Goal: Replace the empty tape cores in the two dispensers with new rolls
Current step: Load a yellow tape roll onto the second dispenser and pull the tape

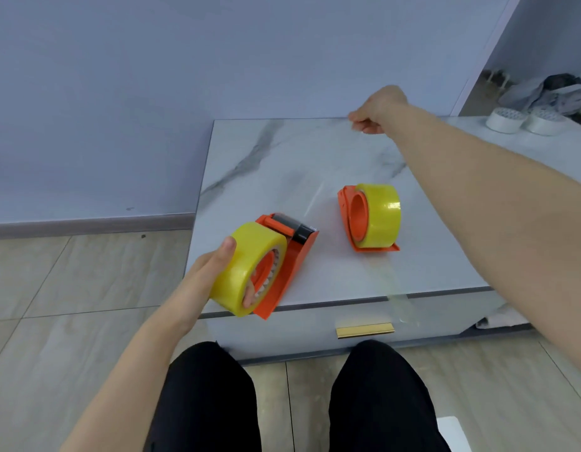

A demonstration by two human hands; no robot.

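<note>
An orange dispenser point(290, 265) lies near the front edge of the marble table point(282, 158) with a yellow tape roll point(246, 269) mounted on it. My left hand point(214, 272) grips this roll, thumb on top and fingers inside the hub. My right hand point(377, 110) is stretched out to the table's far edge, pinching the end of a faint clear tape strip point(316, 197) that runs back towards that dispenser. A second orange dispenser point(347, 216) stands to the right and carries another yellow roll point(382, 215). A clear tape tail point(401, 305) from it hangs over the front edge.
Two white rings point(524, 120), possibly cores or rolls, sit at the table's back right corner, with crumpled grey material point(550, 89) behind them. A gold drawer handle point(364, 330) is below the front edge. My knees in black trousers point(380, 402) are in front of the table, on a tiled floor.
</note>
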